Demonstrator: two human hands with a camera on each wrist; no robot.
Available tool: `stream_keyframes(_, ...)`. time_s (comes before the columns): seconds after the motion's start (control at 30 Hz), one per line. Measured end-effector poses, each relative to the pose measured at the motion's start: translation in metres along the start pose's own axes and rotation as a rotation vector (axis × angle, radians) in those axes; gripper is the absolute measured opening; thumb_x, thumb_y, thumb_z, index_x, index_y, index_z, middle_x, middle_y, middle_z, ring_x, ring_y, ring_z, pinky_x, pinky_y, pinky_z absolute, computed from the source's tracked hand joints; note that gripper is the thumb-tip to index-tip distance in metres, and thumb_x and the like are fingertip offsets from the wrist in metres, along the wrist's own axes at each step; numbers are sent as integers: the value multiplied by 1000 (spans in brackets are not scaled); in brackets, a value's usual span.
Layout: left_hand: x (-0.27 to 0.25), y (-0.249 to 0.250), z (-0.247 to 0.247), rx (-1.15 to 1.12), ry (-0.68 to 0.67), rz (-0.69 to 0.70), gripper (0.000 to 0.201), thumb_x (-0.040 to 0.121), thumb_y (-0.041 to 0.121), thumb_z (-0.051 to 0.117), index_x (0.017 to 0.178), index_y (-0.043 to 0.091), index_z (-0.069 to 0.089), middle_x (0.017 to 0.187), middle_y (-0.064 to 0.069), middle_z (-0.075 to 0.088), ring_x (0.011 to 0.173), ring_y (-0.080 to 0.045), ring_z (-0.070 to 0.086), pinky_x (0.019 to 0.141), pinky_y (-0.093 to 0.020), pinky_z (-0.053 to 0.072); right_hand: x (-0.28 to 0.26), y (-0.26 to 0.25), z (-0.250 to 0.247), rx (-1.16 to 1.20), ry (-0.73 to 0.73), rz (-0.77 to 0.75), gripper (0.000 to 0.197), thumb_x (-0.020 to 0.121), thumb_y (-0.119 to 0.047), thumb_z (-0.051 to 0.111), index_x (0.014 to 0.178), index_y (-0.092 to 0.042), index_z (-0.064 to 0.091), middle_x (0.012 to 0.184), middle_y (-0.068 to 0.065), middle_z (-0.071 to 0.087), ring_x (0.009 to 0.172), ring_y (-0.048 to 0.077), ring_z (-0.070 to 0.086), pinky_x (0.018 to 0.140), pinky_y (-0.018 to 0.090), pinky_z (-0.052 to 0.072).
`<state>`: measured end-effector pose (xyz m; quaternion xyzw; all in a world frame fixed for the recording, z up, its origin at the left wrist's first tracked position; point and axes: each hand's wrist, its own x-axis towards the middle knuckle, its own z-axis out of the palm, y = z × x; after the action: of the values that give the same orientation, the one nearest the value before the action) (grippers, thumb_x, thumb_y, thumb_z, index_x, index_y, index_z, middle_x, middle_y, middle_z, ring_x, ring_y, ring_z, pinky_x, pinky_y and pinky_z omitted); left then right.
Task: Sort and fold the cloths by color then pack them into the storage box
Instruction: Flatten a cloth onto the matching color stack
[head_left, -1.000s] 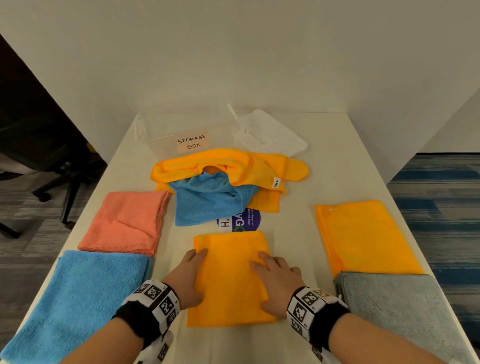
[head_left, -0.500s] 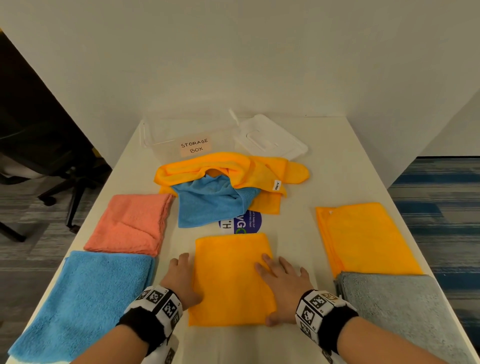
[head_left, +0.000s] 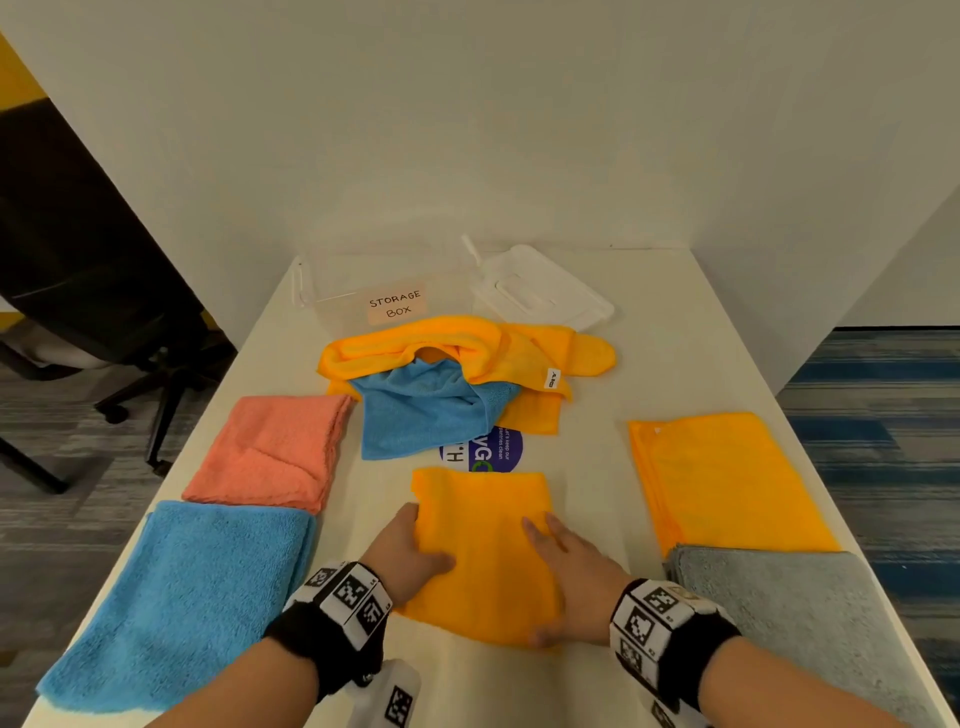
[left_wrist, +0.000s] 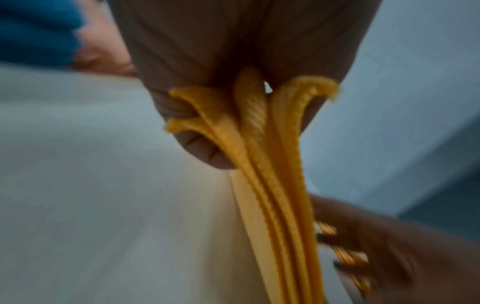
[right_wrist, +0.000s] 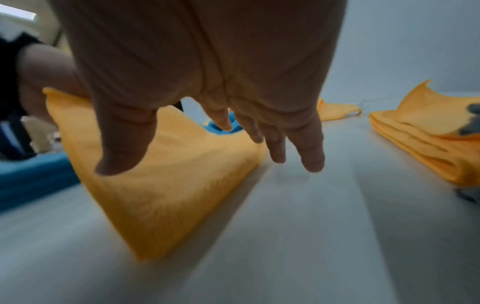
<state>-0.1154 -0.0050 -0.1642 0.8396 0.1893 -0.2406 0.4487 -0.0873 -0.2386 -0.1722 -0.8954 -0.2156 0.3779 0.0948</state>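
The left hand (head_left: 410, 553) is pinching the layered left edge of the folded orange cloth (head_left: 485, 551), which is lying at the worktop (head_left: 597, 415) centre; the right hand (head_left: 571, 577) is resting on it, fingers straight. Risk: lifting by one edge is likely to let the layers splay apart.

On the white table (head_left: 675, 332), the left hand (head_left: 402, 553) grips the left edge of a folded orange cloth (head_left: 488, 551) while the right hand (head_left: 576, 577) lies flat on its right side. Folded pink (head_left: 270, 452), blue (head_left: 176, 597), orange (head_left: 727, 483) and grey (head_left: 810, 623) cloths flank it.
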Motion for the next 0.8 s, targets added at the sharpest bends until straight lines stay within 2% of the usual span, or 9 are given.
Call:
stream_keyframes(0.07,-10,19,-3,104,-30,182,71,78,31,70,138,25,33,127,0,53,110,-22,54,96,-43,46,-10,-4,-12,52,171,-47,117,74,-56,70,146,-38,-20,158,-5,-16,147,23,4,117,47,18)
stream_keyframes(0.17,-26,50,0,345,-66,432,64,86,23,65,140,30,32,125,5,55,106,-14,55,90,-29,46,-28,-17,-28,-35,493,-264,107,82,-45,66,145,-40,-20,158,-8,-15,146,17,-9,119,43,4)
stream_keyframes(0.27,-41,79,3,475,-73,659,49,81,22,65,128,23,51,117,4,62,98,-12,58,84,-30,47,-36,-20,-34,-160,739,-425,108,70,-39,73,150,-30,1,157,-2,20,146,22,10,117,47,2)
stream_keyframes(0.33,-49,97,3,532,-88,771,37,80,24,61,117,22,59,108,7,66,91,-11,60,78,-29,48,-44,-20,-43,-141,731,-381,96,72,-39,72,149,-24,16,138,-3,50,136,21,36,116,46,5)
stream_keyframes(0.4,-52,109,1,548,-44,837,24,80,24,60,103,27,60,93,15,63,81,-6,58,69,-27,47,-54,-16,-55,-27,622,-273,73,84,-44,63,145,-27,25,120,-7,60,118,14,51,116,37,16)
stream_keyframes(0.47,-50,117,-1,510,29,853,24,77,24,65,99,31,58,85,19,59,76,-3,56,65,-26,47,-62,-5,-61,107,591,-276,41,87,-47,60,122,-30,48,102,-9,63,98,13,59,92,28,40)
stream_keyframes(0.57,-41,122,-3,346,147,812,33,69,35,68,98,36,54,87,15,59,79,-5,58,69,-27,49,-77,9,-71,310,619,-306,20,87,-43,63,85,-27,51,73,-10,54,69,6,53,61,20,38)
stream_keyframes(0.63,-33,124,1,216,238,758,40,67,43,67,104,36,52,89,10,59,81,-8,58,72,-27,49,-84,17,-80,460,640,-294,21,87,-41,64,79,-25,52,67,-9,51,62,3,49,56,17,35)
stream_keyframes(0.8,-22,135,27,-90,304,550,40,85,29,69,117,26,45,99,5,57,85,-13,61,75,-33,55,-89,38,-98,658,774,-242,20,90,-37,59,83,-19,54,72,-5,55,68,12,52,63,28,40)
